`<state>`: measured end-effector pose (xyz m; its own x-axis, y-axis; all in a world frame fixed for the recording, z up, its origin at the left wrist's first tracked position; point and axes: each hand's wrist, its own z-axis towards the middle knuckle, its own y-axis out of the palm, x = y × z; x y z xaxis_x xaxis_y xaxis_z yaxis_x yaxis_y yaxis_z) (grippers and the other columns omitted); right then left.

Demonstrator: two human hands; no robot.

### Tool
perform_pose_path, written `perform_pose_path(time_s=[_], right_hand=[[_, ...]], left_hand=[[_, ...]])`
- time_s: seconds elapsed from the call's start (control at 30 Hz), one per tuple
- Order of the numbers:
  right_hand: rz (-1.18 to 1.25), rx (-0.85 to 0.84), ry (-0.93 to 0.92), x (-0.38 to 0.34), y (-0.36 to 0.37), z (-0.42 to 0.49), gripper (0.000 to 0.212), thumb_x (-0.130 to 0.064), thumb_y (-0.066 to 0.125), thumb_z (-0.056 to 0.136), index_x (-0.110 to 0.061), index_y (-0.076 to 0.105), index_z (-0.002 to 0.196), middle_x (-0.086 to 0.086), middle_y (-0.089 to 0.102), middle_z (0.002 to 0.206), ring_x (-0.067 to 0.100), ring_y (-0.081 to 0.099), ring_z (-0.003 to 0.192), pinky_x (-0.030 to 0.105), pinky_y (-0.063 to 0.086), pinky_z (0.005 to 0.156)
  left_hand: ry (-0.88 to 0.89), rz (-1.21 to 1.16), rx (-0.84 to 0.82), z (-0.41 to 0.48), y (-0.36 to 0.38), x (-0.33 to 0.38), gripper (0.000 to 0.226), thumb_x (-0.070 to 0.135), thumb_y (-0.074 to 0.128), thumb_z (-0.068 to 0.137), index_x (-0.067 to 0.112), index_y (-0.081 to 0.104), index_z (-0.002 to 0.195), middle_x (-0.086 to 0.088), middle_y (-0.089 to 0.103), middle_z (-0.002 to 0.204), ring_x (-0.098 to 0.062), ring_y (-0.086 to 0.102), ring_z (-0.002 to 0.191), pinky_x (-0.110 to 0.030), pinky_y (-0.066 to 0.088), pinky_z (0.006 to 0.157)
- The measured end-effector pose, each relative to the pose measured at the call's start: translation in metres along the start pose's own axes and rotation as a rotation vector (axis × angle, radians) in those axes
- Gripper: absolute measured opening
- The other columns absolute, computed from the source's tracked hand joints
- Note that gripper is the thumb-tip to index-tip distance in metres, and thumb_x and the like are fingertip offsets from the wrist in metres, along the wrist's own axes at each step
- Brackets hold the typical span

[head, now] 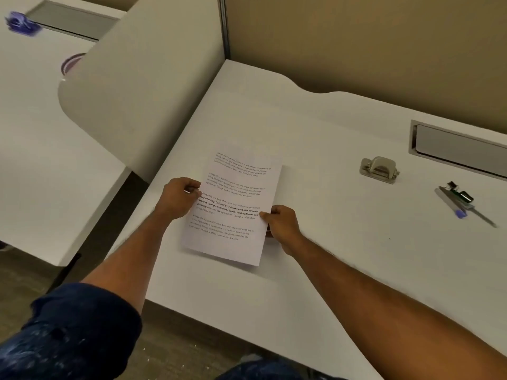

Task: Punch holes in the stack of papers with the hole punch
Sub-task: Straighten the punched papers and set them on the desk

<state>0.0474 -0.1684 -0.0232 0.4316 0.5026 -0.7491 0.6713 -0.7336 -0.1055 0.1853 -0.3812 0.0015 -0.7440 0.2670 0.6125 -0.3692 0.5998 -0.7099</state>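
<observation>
Left hand (179, 197): fingers pinch left edge of the white printed paper stack (233, 193). Right hand (282, 226): fingers pinch its right edge. Grey metal hole punch (380, 170): on white surface (343, 256), well right of those fingers.

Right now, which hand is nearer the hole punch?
Right. The right hand grips the papers on the hole punch side; the left hand grips their opposite edge, farther off.

Left grip (178, 198) and right grip (282, 223) bare, forearms (118, 259) bare as far as visible. Dark navy fabric (68, 333) with pale flecks lower left, another patch lower middle. Sleeve or trouser leg, can't tell.
</observation>
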Motion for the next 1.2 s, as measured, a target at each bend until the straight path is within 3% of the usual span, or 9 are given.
perform_pose_path(time_s=[0.23,0.4,0.47,0.57,0.67,0.73,0.83,1.0,1.2], right_hand=[[-0.218,0.026,-0.024,0.008,0.01,0.012,0.009,-0.021,0.066,0.083,-0.013,0.066,0.087,0.002,0.073,0.092,0.023,0.071,0.085,0.047,0.059,0.08],[-0.419,0.021,-0.085,0.009,0.008,0.011,0.018,-0.024,0.066,0.085,-0.011,0.064,0.098,0.005,0.071,0.099,0.024,0.068,0.09,0.041,0.057,0.082],[-0.482,0.017,-0.108,0.008,0.004,0.01,0.016,-0.026,0.066,0.085,-0.012,0.063,0.092,0.006,0.07,0.096,0.025,0.067,0.089,0.04,0.057,0.081],[-0.514,0.008,-0.105,0.008,-0.003,0.008,0.02,-0.024,0.066,0.085,-0.013,0.058,0.07,0.009,0.073,0.083,0.026,0.071,0.08,0.041,0.058,0.078],[-0.526,-0.002,-0.094,0.011,-0.011,0.005,0.025,-0.021,0.064,0.084,0.001,0.063,0.073,0.016,0.073,0.072,0.024,0.072,0.065,0.042,0.06,0.073],[-0.525,0.001,-0.094,0.014,-0.017,0.004,0.02,-0.021,0.065,0.082,-0.004,0.06,0.073,0.018,0.071,0.072,0.024,0.072,0.062,0.045,0.06,0.07],[-0.56,-0.005,-0.107,0.018,-0.03,0.002,0.019,-0.024,0.067,0.081,-0.014,0.052,0.074,0.011,0.066,0.071,0.023,0.072,0.064,0.044,0.058,0.069],[-0.612,0.003,-0.161,0.023,-0.055,0.0,0.017,-0.039,0.069,0.077,-0.032,0.054,0.076,0.0,0.069,0.094,0.021,0.07,0.081,0.039,0.058,0.078],[-0.608,0.012,-0.183,0.022,-0.088,-0.013,0.017,-0.038,0.068,0.079,-0.028,0.058,0.088,-0.001,0.069,0.089,0.019,0.069,0.081,0.039,0.057,0.077]], left_hand=[[-0.007,0.049,0.0,0.009,0.006,-0.02,0.028,0.015,0.064,0.093,0.006,0.065,0.12,-0.01,0.066,0.117,-0.015,0.055,0.094,-0.026,0.043,0.086],[0.006,0.094,-0.012,0.009,0.013,-0.03,0.029,0.014,0.061,0.095,0.005,0.062,0.123,-0.013,0.064,0.121,-0.016,0.054,0.095,-0.03,0.045,0.09],[0.007,0.104,-0.018,0.008,0.016,-0.033,0.029,0.013,0.062,0.094,0.004,0.062,0.122,-0.014,0.065,0.119,-0.018,0.055,0.095,-0.03,0.045,0.09],[0.007,0.097,-0.015,0.007,0.018,-0.035,0.03,0.013,0.063,0.093,0.004,0.062,0.122,-0.014,0.066,0.118,-0.021,0.058,0.096,-0.031,0.046,0.091],[0.006,0.089,-0.013,0.006,0.016,-0.035,0.031,0.012,0.063,0.093,0.006,0.063,0.123,-0.014,0.065,0.121,-0.022,0.059,0.1,-0.031,0.045,0.093],[0.0,0.098,-0.014,0.006,0.015,-0.035,0.032,0.012,0.062,0.093,0.007,0.062,0.124,-0.013,0.063,0.123,-0.024,0.059,0.105,-0.031,0.045,0.094],[-0.004,0.103,-0.011,0.004,0.013,-0.033,0.032,0.015,0.063,0.093,0.008,0.061,0.125,-0.012,0.064,0.12,-0.019,0.056,0.098,-0.029,0.044,0.09],[0.042,0.096,-0.035,-0.006,0.02,-0.013,0.035,0.019,0.065,0.093,0.01,0.06,0.126,-0.007,0.063,0.115,-0.02,0.058,0.098,-0.034,0.048,0.09],[0.248,0.154,-0.079,-0.026,0.044,0.02,0.036,0.018,0.067,0.09,0.009,0.06,0.124,-0.01,0.062,0.119,-0.019,0.057,0.097,-0.033,0.048,0.09]])
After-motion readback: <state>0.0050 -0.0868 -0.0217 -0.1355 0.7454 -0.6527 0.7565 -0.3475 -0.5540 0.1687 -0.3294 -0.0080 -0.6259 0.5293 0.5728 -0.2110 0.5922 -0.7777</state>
